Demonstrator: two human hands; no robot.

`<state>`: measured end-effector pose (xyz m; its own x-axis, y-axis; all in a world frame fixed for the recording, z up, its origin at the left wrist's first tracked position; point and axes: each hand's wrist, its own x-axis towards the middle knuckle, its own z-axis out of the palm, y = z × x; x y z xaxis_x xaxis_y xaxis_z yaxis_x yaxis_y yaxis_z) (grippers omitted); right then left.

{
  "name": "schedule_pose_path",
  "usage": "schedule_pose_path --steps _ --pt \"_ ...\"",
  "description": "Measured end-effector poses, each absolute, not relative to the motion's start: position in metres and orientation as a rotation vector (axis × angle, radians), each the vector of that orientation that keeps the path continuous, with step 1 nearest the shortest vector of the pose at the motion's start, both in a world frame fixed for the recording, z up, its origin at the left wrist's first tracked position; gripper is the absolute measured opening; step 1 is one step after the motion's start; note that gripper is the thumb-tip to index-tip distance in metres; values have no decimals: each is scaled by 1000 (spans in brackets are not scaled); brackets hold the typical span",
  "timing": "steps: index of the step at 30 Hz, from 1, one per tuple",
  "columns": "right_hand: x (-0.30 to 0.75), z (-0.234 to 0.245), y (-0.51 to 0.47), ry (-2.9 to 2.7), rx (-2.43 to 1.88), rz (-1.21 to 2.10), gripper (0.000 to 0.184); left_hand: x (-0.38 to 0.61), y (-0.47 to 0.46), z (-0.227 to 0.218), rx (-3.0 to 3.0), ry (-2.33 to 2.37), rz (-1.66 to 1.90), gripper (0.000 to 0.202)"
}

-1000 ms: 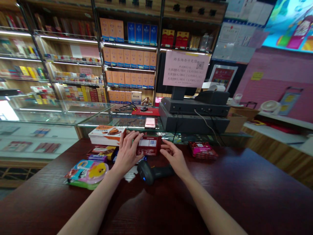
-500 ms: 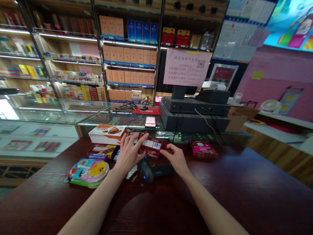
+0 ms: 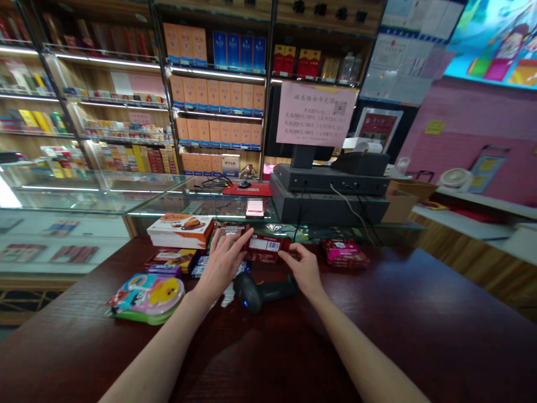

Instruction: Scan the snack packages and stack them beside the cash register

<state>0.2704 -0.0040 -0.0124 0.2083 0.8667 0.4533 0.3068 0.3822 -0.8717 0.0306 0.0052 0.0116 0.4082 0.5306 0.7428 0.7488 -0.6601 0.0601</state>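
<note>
A dark red packet (image 3: 263,257) with a white label and barcode is held up between my two hands. My left hand (image 3: 221,262) grips its left end, index finger along the top and thumb below. At the right end, my right hand (image 3: 305,270) pinches the packet between thumb and fingers. Just below lies a black barcode scanner (image 3: 257,295) with a small blue light, its handle pointing right. Blue-and-white packets (image 3: 201,266) lie beside my left hand, partly hidden by it.
To the left are a white-and-orange box (image 3: 180,230), a yellow-and-brown packet (image 3: 178,257) and a colourful duck-faced package (image 3: 146,296). Red-pink packets (image 3: 343,253) lie right on the dark wooden counter (image 3: 398,324). Behind stand a glass case (image 3: 201,207) and a cash register (image 3: 327,201).
The packet has been turned a little, its label now more level, and sits slightly higher. Both hands stay on it. The whole view has shifted slightly.
</note>
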Motion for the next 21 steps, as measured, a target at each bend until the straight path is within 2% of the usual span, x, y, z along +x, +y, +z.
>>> schedule_pose_path --steps 4,9,15,21 --pt "271 -13 -4 -1382 -1158 474 33 29 5 11 -2340 -1067 -1180 50" --pt "274 -12 -4 -1398 -1126 337 25 31 0 13 -2318 -1035 -1291 49" --pt "275 -18 -1 -1368 -1120 497 29 32 -4 16 -2295 -979 -1277 18" --pt "274 -19 -4 -1380 -1041 627 25 29 -3 17 -2281 -981 -1315 19"
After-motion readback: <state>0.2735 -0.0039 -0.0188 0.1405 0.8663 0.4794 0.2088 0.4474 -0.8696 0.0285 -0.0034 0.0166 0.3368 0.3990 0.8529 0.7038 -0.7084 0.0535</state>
